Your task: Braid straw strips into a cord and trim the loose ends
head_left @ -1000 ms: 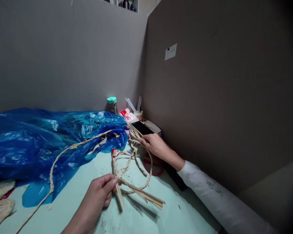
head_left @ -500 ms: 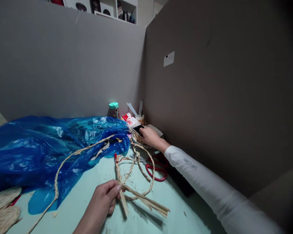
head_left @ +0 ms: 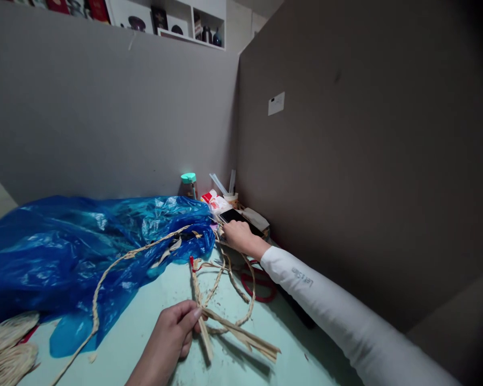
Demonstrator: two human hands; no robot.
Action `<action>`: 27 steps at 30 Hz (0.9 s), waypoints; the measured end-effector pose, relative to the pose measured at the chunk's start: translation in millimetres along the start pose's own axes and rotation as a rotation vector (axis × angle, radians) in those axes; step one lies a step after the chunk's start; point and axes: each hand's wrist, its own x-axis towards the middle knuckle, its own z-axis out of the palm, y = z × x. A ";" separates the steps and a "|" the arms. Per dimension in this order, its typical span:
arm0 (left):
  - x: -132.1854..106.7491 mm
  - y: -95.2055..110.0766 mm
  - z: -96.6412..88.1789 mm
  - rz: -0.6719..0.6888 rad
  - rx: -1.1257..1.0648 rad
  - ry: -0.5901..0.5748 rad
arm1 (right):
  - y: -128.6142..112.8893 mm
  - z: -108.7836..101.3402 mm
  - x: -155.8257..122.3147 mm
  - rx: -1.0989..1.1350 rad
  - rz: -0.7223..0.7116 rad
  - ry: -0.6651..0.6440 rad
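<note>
My left hand (head_left: 175,332) pinches a braid of pale straw (head_left: 197,287) at the front of the table, with loose flat strands spreading out below the fingertips. A red clip (head_left: 192,262) sits at the braid's upper end. Farther back, my right hand (head_left: 243,237) reaches in with curled fingers beside a black phone (head_left: 231,215). Its fingertips are down among straw ends, and what they grip, if anything, is hidden. Red-handled scissors (head_left: 261,295) lie just below the right wrist, partly covered by the sleeve. A finished length of braid loops over the table between my hands.
A blue plastic bag (head_left: 116,236) covers the left side, with a long braided cord (head_left: 100,284) across it. Coiled straw (head_left: 14,348) lies at the lower left. Along the back stand a teal-lidded jar (head_left: 189,185) and a cup (head_left: 231,199). Grey partitions close off the back and right.
My right hand has shifted off the phone toward the near edge beside it, baring more of the black screen. My left hand keeps its hold on the braid. The view has tilted slightly up.
</note>
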 end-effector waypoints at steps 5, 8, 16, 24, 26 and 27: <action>0.1 -2.2 -1.1 0.007 0.024 -0.004 | -1.8 -4.9 10.4 -0.034 -0.024 0.060; 0.2 -4.1 0.1 0.027 0.019 0.014 | -0.1 -7.4 20.5 -0.043 -0.041 0.119; 0.8 -2.3 2.1 0.040 0.029 0.008 | 1.8 -3.5 38.8 0.055 0.009 0.172; 1.8 -4.7 -0.1 0.044 0.029 0.003 | 11.4 -7.9 39.5 0.451 0.129 0.223; 1.8 -3.5 0.1 0.035 0.027 -0.005 | 19.5 -12.7 37.2 0.618 0.150 0.268; 1.5 -2.7 0.5 0.030 0.024 -0.007 | 23.5 -14.8 35.1 0.712 0.150 0.289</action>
